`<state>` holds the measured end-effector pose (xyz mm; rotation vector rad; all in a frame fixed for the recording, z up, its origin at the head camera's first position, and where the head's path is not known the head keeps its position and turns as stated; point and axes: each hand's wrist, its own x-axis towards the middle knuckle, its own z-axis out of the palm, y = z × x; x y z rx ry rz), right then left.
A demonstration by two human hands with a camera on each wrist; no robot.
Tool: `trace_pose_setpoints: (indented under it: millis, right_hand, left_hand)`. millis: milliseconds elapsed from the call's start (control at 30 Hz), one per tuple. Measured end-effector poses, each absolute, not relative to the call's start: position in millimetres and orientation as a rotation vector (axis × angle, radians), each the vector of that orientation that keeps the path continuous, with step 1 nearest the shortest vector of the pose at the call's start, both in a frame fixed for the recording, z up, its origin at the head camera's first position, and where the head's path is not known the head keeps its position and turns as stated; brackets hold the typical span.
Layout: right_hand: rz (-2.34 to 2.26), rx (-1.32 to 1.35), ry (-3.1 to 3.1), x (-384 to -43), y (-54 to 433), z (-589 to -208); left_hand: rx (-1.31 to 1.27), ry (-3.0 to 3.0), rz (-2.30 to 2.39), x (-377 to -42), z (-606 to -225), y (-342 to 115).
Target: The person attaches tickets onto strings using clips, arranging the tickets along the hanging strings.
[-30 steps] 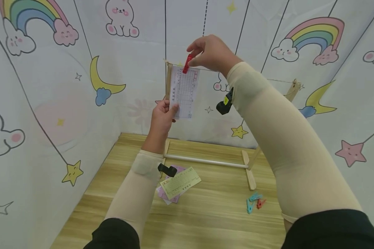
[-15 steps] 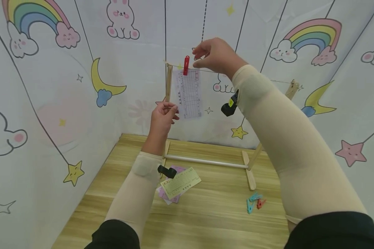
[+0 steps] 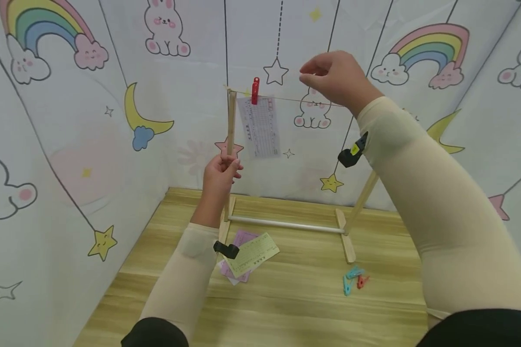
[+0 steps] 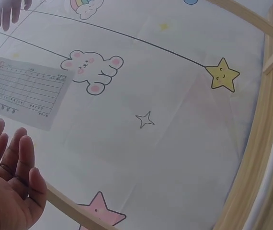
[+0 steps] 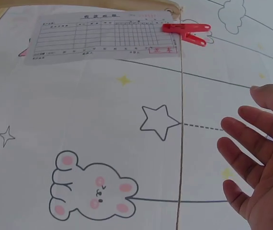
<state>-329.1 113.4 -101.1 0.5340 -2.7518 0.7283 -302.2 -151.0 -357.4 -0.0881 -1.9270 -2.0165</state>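
Observation:
A white printed form [image 3: 260, 127] hangs from the thin string [image 3: 291, 100] near its left end, held by a red clothespin [image 3: 255, 90]. The right wrist view shows the clothespin [image 5: 187, 32] biting the form's edge at the string. My right hand [image 3: 336, 79] is raised to the right of the clothespin, apart from it, fingers loosely bent around nothing. My left hand [image 3: 219, 178] is below and left of the form, beside the wooden post [image 3: 231, 120]. In the left wrist view that hand [image 4: 12, 182] has relaxed fingers and holds nothing.
On the wooden table [image 3: 286, 299] lie a yellow slip [image 3: 253, 253] and purple slips [image 3: 245, 237], overlapping. Blue clothespins [image 3: 348, 284] and a red one [image 3: 362, 281] lie at right. A white rod [image 3: 286, 224] joins the stand's feet. A patterned wall sheet [image 3: 191, 120] stands behind.
My right hand let go of the red clothespin and moved right. The left hand released the form's lower edge and moved down. The form now hangs from the string.

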Motion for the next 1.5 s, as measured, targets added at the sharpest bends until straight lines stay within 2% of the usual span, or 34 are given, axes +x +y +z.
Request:
trace_pose_setpoints:
  millis: [300,733,900,1200,1367,1500]
  right_hand:
    - [0.763,0.525,-2.613,-314.1,169.3,-137.0]
    - [1.147,0.535,-2.347,-265.6,252.5,-222.1]
    - [1.179,0.521,-2.341,-252.0,283.3,-272.1]
    - [1.033,0.251,-2.794,-230.4,329.3,-392.1]
    - [0.911,0.323,-3.047,-220.4,338.4,-456.3]
    - [0.860,0.376,-3.161,-214.5,342.6,-491.9]
  left_hand:
    - [-0.133,-2.221,-1.723,-280.7,-397.4,-157.0]
    - [-0.136,-2.673,-1.356,-252.8,-463.0,-154.0]
    - [-0.097,-2.853,-1.233,-245.0,-490.4,-149.1]
    - [-0.058,-2.987,-1.115,-234.7,-518.9,-145.9]
    - [-0.067,-3.004,-0.985,-233.9,-526.7,-144.8]
    - [-0.066,-3.024,-0.880,-233.7,-534.7,-143.3]
